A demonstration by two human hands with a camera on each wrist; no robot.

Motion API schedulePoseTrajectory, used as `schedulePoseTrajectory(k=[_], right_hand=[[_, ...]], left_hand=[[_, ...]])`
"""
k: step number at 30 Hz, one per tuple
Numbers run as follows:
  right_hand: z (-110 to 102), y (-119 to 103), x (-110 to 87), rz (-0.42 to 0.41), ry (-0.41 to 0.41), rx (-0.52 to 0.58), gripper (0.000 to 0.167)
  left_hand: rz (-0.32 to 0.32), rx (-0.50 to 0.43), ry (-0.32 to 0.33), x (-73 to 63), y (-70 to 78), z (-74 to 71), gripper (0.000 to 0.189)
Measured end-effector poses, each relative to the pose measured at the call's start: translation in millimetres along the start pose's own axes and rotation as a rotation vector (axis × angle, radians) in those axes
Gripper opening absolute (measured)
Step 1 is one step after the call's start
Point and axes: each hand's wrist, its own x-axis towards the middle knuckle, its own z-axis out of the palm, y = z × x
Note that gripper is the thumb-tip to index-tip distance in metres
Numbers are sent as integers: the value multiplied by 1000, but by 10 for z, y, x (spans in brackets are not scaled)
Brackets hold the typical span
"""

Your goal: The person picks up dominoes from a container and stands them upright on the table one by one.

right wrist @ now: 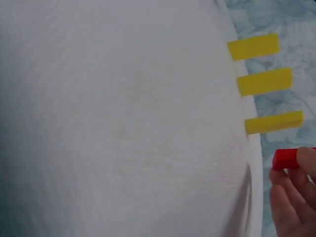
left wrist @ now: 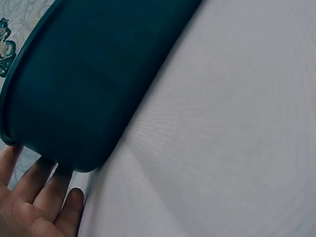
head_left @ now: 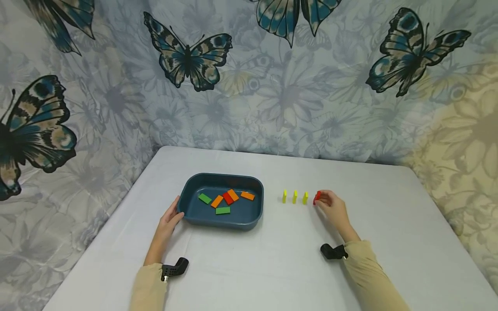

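My right hand [head_left: 332,209] pinches a red block [right wrist: 285,158] between thumb and fingers, at the right end of a row. The row is three yellow blocks [head_left: 295,197], thin and standing upright, spaced apart on the white table; the right wrist view shows the nearest yellow block [right wrist: 274,122] just beyond the red one. At the left end of a dark blue tray [head_left: 218,221], my left hand [head_left: 170,219] touches the outer wall with its fingers fairly straight. Those fingers [left wrist: 47,190] meet the tray's end in the left wrist view.
Inside the tray lie several loose flat blocks, among them a green block [head_left: 223,211], an orange block [head_left: 247,195] and a red block [head_left: 228,198]. White cloth covers the table [head_left: 249,268]. A butterfly-patterned curtain [head_left: 241,116] hangs behind it.
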Motion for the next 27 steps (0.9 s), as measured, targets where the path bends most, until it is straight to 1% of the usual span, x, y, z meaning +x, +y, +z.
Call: schedulePoseTrajectory(k=[4, 9, 13, 18, 24, 27], right_hand=[[19, 58, -20, 45, -56, -77, 29], [2, 120, 30, 62, -105, -130, 28], [-35, 151, 59, 71, -137, -149, 28], [-47, 138, 71, 81, -161, -147, 30], [-51, 120, 107, 99, -189, -145, 28], [-53, 115, 122, 119, -203, -150, 28]], left_hand=[[-9, 9, -1, -22, -39, 0, 58], [22, 8, 3, 6, -53, -3, 57], [21, 22, 5, 23, -41, 16, 58], [1, 54, 26, 12, -4, 34, 58], [-8, 49, 33, 8, 14, 27, 57], [-1, 48, 33, 17, 3, 23, 56]])
